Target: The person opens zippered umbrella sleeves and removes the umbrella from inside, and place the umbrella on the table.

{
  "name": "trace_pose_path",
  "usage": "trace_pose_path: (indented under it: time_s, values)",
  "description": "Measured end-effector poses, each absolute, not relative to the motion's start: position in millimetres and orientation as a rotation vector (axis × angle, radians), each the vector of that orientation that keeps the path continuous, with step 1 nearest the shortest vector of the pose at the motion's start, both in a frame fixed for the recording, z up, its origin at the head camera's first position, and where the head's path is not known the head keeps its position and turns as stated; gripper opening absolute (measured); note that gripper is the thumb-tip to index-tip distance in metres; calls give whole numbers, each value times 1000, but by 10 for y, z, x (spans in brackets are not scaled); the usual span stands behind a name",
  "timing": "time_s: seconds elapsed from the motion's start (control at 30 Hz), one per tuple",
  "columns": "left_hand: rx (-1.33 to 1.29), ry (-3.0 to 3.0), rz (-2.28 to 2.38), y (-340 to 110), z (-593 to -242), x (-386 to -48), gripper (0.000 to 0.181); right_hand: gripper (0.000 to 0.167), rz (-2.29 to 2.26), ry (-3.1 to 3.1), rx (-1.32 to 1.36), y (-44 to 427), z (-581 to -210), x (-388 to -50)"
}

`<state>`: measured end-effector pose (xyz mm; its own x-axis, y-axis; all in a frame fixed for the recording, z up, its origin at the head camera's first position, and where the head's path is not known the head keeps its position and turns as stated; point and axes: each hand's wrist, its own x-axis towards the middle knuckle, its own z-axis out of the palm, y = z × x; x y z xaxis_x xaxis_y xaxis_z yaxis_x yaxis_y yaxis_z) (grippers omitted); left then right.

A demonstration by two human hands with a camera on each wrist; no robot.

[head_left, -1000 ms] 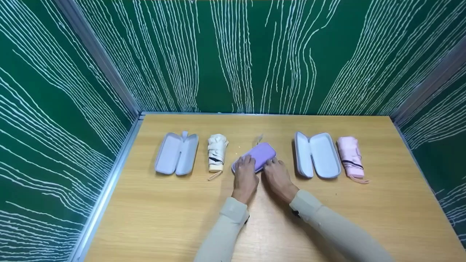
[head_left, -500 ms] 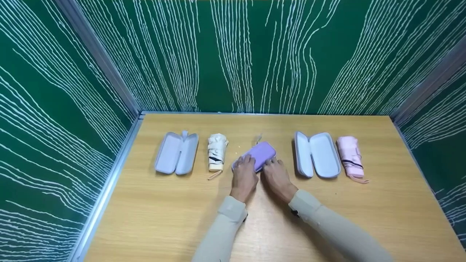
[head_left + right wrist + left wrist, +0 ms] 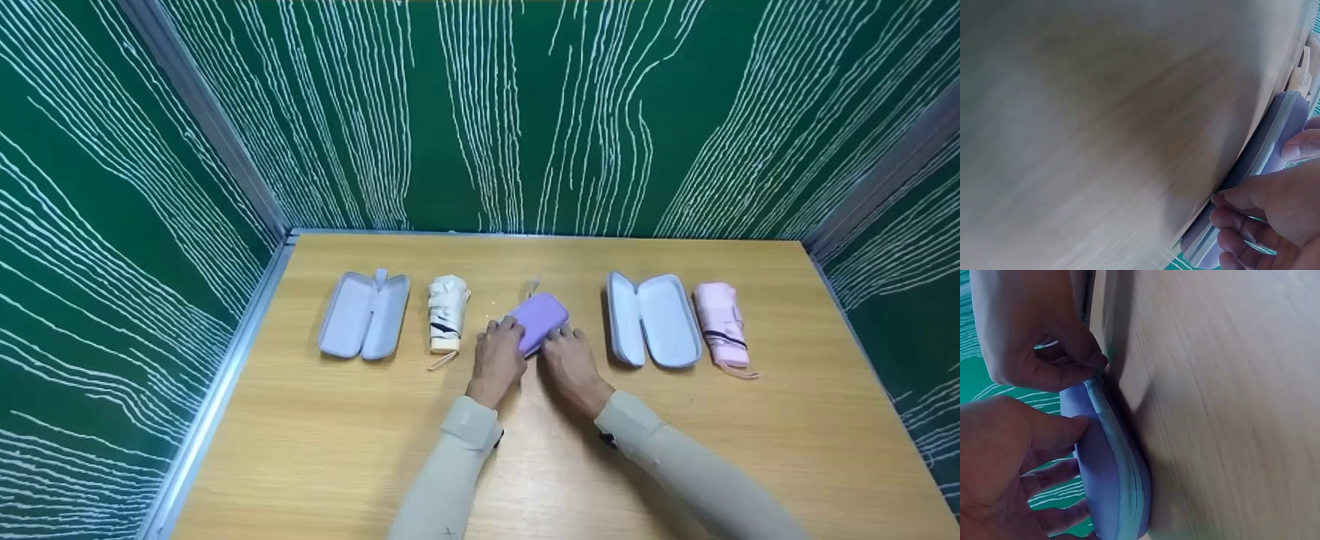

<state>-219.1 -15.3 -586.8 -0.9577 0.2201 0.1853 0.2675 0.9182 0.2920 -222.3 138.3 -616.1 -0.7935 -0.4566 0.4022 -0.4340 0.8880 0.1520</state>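
A purple zippered case [image 3: 541, 321] lies at a slant on the table, its zipper side toward me. My left hand [image 3: 498, 361] holds its left end, the thumb on the near side and the fingers over the top; the left wrist view shows that thumb against the case [image 3: 1100, 467] just under the zipper. My right hand [image 3: 574, 367] is at the right part of the near edge. Thumb and forefinger of the right hand [image 3: 1275, 208] pinch the zipper there; the pull itself is mostly hidden by the fingertips.
Left of the hands lie an open grey-lilac case [image 3: 352, 319] and a folded cream umbrella [image 3: 448, 311]. To the right are an open pale-blue case [image 3: 670, 322] and a folded pink umbrella [image 3: 721, 322]. Green panels [image 3: 540, 112] with white lines border the wooden table [image 3: 322, 450].
My left hand has shifted slightly left and toward me along the case. My right hand has stayed nearly in place at the zipper.
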Motion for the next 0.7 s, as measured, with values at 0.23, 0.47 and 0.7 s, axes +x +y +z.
trace_pose_path:
  time_s: [0.23, 0.47, 0.7]
  values:
    - [-341, -2886, -477, -114, -5897, -2156, 29, 17, -53, -2585, 642, 1390, -6176, -2234]
    - [-319, -2877, -439, -84, -5924, -2144, 29, 23, -17, -2610, 644, 1397, -6195, -2238]
    - [-317, -2867, -368, -64, -5947, -2131, 32, 23, -41, -2597, 631, 1374, -6202, -2225]
